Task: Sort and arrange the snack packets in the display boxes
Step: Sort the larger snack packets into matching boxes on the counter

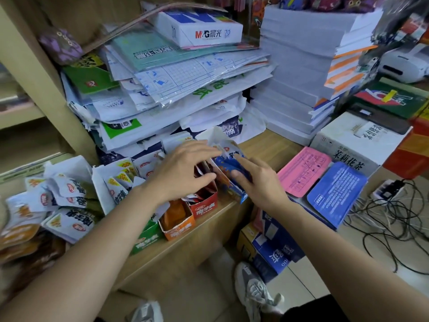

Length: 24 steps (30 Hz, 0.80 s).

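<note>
While the right hand (257,184) pinches a blue snack packet (226,165) between thumb and forefinger, the left hand (183,170) lies straight-fingered over the dark red snack packets (201,168)
The blue packet stands in the blue cardboard display box (233,192) at the right end of a row on the wooden shelf (267,145); the red ones fill the red cardboard display box (205,205) just beside it, then come an orange box (178,226) and a green box (145,242), with loose white packets (69,198) heaped further left and a pink printed sheet (304,170) lying to the right
</note>
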{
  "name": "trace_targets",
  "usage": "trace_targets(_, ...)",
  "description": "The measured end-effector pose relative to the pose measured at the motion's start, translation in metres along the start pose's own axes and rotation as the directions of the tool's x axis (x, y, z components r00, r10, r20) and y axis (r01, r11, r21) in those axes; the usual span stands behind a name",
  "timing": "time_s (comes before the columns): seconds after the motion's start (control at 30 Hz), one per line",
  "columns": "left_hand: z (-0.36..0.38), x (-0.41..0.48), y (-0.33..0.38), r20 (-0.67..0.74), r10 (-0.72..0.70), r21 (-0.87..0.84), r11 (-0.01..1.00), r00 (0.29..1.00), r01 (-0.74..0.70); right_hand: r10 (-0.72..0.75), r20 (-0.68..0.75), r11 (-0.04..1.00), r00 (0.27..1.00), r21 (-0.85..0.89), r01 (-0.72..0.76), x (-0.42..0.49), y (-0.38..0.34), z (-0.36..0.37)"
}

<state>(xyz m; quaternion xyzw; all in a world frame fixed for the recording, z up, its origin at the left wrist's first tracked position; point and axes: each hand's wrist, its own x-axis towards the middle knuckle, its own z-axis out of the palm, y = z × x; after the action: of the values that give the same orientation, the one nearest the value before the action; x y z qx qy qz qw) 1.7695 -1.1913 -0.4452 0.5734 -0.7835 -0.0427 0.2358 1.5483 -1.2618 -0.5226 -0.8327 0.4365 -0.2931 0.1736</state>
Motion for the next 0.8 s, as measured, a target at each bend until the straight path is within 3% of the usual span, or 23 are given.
trace_targets(0.1,-0.018,-0.022,-0.008,-0.137,-0.018,-0.041,0.999,0.990,0.013,0.058,0.050,0.994,0.997,-0.100,-0.053,-0.014,-0.004,-0.007)
trace_targets(0.17,-0.024,-0.042,-0.016,-0.169,-0.053,-0.049,0.998,0.984,0.045,0.032,-0.038,0.994,0.999,-0.107,-0.036,-0.024,-0.017,-0.011)
trace_targets(0.23,-0.027,-0.063,-0.022,-0.202,-0.120,-0.046,0.993,0.972,0.113,-0.051,-0.103,0.999,0.993,0.004,0.051,-0.031,-0.036,-0.010)
trace_targets(0.3,-0.027,-0.083,-0.020,-0.238,-0.166,-0.028,0.986,0.957,0.164,-0.064,-0.078,0.971,0.995,0.226,0.081,-0.031,-0.058,-0.004)
trace_targets(0.37,-0.024,-0.099,-0.013,-0.196,-0.152,0.035,0.986,0.969,0.162,-0.109,-0.050,0.945,0.993,0.305,0.119,-0.022,-0.075,0.003)
trace_targets(0.5,-0.008,-0.112,0.005,-0.002,-0.182,0.088,0.979,0.983,0.182,-0.233,0.054,0.958,0.971,0.185,0.220,0.007,-0.084,0.016)
trace_targets(0.67,-0.004,-0.111,-0.004,-0.144,-0.172,0.085,0.979,0.974,0.186,0.035,-0.064,0.988,0.997,0.151,-0.025,0.024,-0.077,0.005)
trace_targets(0.8,-0.001,-0.105,-0.013,-0.261,-0.165,0.028,0.984,0.951,0.179,0.060,-0.057,0.981,0.997,0.188,-0.048,0.024,-0.078,0.008)
